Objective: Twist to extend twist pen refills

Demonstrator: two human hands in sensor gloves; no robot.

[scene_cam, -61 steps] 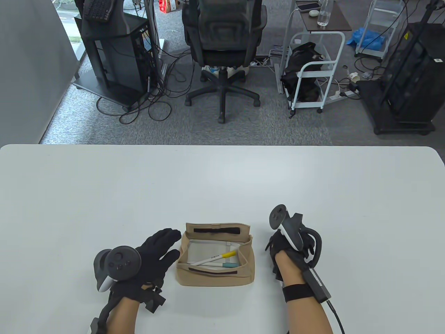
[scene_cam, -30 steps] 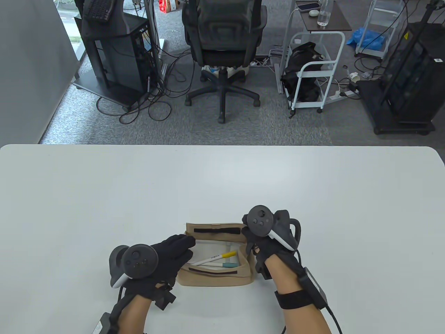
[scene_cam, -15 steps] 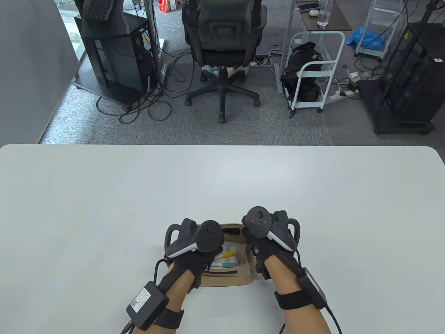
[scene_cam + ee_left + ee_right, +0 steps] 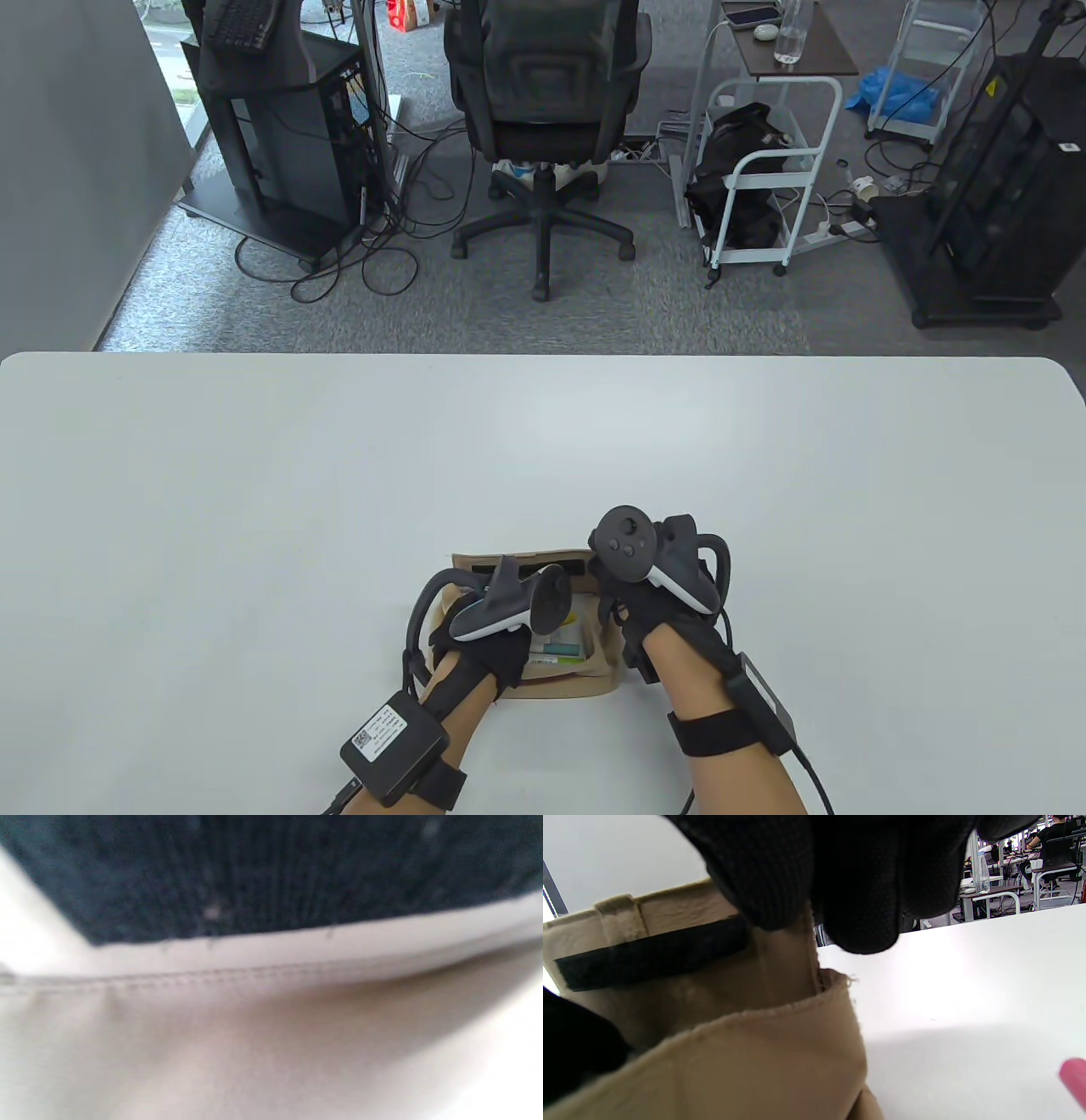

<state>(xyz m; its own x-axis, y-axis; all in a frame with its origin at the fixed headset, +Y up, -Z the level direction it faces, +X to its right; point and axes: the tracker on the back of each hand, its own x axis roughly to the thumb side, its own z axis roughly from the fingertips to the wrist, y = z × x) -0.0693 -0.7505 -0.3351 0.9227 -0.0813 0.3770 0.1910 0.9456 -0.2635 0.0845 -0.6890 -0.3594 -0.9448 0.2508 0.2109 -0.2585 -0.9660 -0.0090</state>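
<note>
A tan fabric pouch (image 4: 568,679) lies open near the table's front edge. A pen with a teal end (image 4: 562,650) shows inside it; the yellow-ended pen is hidden under my left hand. My left hand (image 4: 496,649) reaches down into the pouch; its fingers are hidden by the tracker. In the blurred left wrist view only the black glove (image 4: 271,874) and the pouch fabric (image 4: 212,1035) show. My right hand (image 4: 624,607) holds the pouch's right wall. In the right wrist view its fingers (image 4: 857,878) pinch the top of that wall (image 4: 755,1052).
The white table (image 4: 254,509) stretches far to the left, right and back of the pouch. A black velcro strip (image 4: 649,955) runs along the pouch's flap. A pink object (image 4: 1075,1077) shows at the right wrist view's right edge.
My left hand moved from the table left of the pouch over its rim and down into it, covering the yellow-ended pen. My right hand came in to the pouch's right wall and stayed there.
</note>
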